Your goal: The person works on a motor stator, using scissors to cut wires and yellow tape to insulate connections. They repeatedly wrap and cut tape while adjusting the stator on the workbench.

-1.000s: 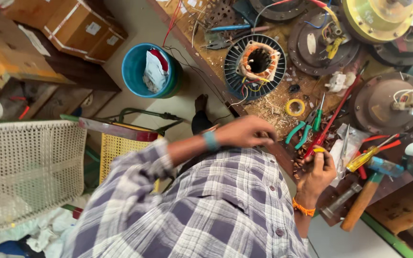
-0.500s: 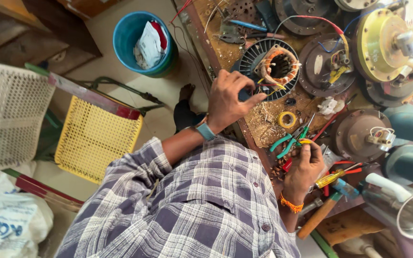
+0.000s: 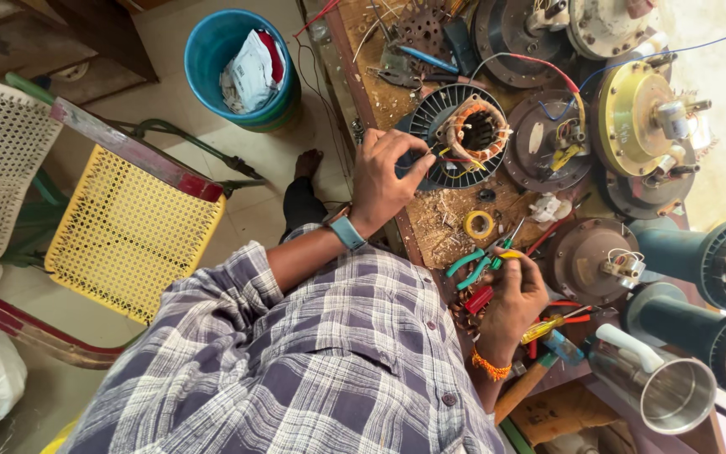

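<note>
A person in a plaid shirt (image 3: 296, 370) works at a cluttered wooden bench (image 3: 447, 223). The right hand (image 3: 514, 290) has its fingers clamped on green-handled pliers (image 3: 482, 262). At eleven o'clock from it, the left hand (image 3: 388, 178) grips the rim of a black finned motor stator (image 3: 464, 134), fingers curled together. Beyond, at ten o'clock, stands a blue bucket (image 3: 241, 67).

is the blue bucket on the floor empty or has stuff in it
Has stuff in it: the blue bucket stands upright and open-topped, with crumpled white paper and something red inside.
</note>
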